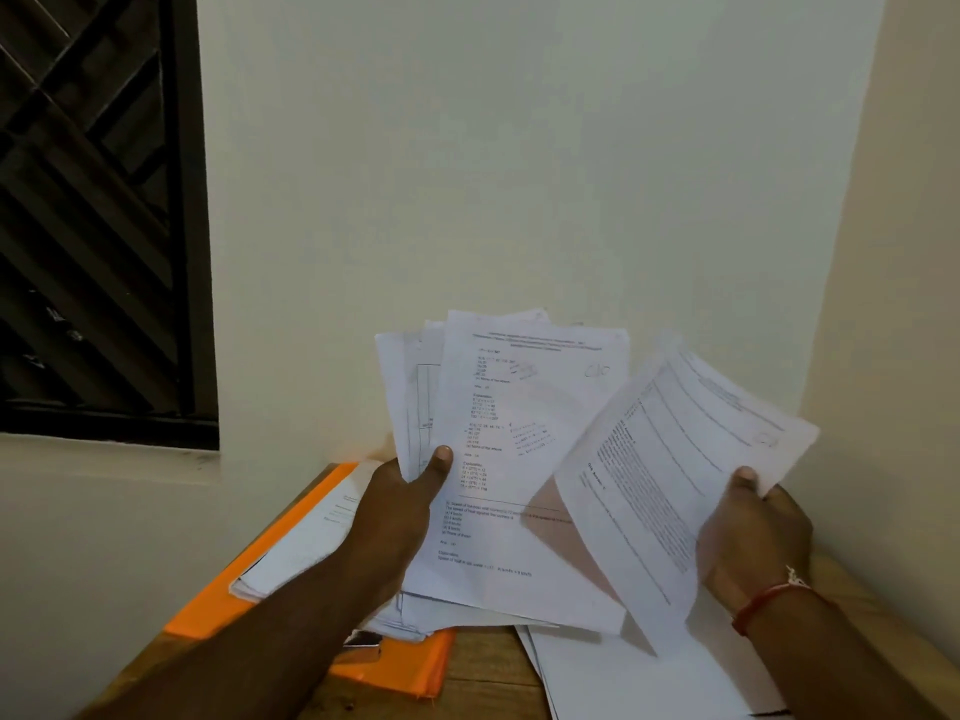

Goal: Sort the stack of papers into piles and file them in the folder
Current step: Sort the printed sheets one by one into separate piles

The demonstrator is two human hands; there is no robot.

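R sheet (685, 459) motion-blurred, print unreadable, orange folder (208, 608) partly behind papers (509, 553), btm sheets (623, 683) cropped

Your left hand (410, 491) holds the fanned stack of white printed paper sheets (519, 433) up in the middle, above the brown wooden table (483, 672). Your right hand (753, 532) holds a single white printed sheet (675, 459) just right of that stack, overlapping in front of it. On the table's left lies the flat orange plastic folder (208, 610), with a pile of white papers (301, 553) on it, under your left forearm. A second pile of white sheets (623, 683) lies on the table below your right hand.
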